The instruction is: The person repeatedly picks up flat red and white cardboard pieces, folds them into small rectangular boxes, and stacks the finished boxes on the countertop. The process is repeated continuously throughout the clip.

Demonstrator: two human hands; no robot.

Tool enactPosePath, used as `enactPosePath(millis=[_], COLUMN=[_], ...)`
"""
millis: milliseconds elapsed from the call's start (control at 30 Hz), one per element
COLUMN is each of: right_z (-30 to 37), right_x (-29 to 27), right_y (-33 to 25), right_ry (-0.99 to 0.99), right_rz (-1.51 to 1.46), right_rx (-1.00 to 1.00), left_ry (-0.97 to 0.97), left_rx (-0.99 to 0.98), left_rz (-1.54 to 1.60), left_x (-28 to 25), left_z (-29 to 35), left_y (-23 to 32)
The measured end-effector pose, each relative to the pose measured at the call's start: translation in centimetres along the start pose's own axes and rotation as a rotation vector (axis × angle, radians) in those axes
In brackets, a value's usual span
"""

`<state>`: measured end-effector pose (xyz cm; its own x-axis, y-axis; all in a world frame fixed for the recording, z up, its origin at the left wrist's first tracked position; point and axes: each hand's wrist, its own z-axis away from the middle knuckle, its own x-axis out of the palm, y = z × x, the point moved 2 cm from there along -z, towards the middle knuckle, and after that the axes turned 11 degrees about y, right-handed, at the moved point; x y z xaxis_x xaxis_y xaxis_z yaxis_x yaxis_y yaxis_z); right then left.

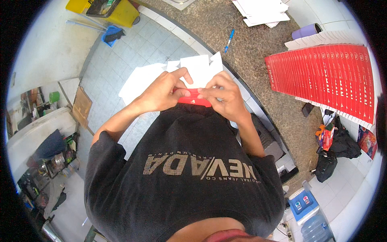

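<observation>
A cardboard box blank, white inside (194, 68) with a red printed outer face, is held in front of my black shirt. My left hand (166, 90) pinches its red near edge between thumb and fingers, index finger bent above it. On the other side, my right hand (224, 93) grips the same edge, fingertips close to the left thumb. The red strip is folded up toward me along this edge. White flaps spread out beyond both hands, and part of the blank is hidden behind them.
A granite counter (252, 60) runs along the right, bearing a long row of nested red cartons (322, 74), a blue pen (229, 40), white cardboard pieces (262, 13), a purple cup (305, 31) and a dark phone (307, 109). A yellow bin (123, 14) and blue dustpan (111, 35) stand far left.
</observation>
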<state>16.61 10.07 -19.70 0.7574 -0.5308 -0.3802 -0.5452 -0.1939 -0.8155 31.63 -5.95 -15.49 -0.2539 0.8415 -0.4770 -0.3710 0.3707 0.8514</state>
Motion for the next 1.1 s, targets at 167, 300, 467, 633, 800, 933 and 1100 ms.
enactPosePath(millis=[167,300,467,633,800,933,1100], right_z=[0.6,2.8,3.3,2.4,1.6,0.6,0.8], right_x=[1.0,2.3,2.3,1.8,0.7,0.2,-0.3], right_y=[1.0,3.3,2.5,0.6,0.2,-1.0,-0.9], right_ry=[-0.062,0.307,0.503,0.439,0.285,0.194,0.203], right_rz=[-0.22,-0.275,-0.279,-0.254,-0.171,-0.165,-0.18], right_rx=[0.372,0.476,0.406,0.371,0.418,0.402,0.388], left_ry=[-0.016,0.446,0.839,0.758,0.415,0.53,0.642], left_rx=[0.186,0.582,0.13,-0.083,0.267,0.294,0.182], left_rz=[-0.187,-0.282,0.175,0.51,0.182,0.1,0.21], left_x=[-1.6,-1.9,2.3,2.9,0.4,1.6,3.0], left_z=[-1.0,-0.1,1.1,-1.2,-0.2,0.1,-0.5], left_y=[2.6,2.2,-2.9,-6.5,-3.1,-3.4,-4.1])
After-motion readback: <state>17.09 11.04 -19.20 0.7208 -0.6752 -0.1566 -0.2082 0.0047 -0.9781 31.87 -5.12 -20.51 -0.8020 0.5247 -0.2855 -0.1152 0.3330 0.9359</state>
